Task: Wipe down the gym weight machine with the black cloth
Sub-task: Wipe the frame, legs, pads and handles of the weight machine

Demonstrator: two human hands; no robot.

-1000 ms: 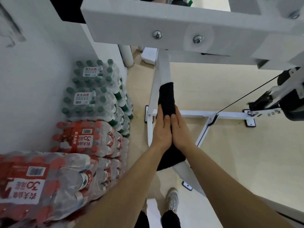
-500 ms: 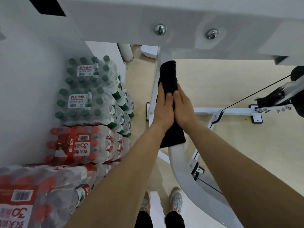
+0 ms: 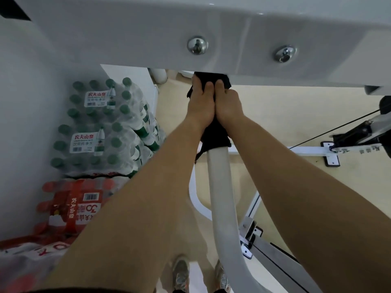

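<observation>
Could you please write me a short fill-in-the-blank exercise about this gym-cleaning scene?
The left hand and right hand grip a ___ cloth wrapped round the white tube. The beam above the hands shows ___ shiny bolts. The farther bottle packs have ___ caps.
Missing words: black; two; green.
</observation>
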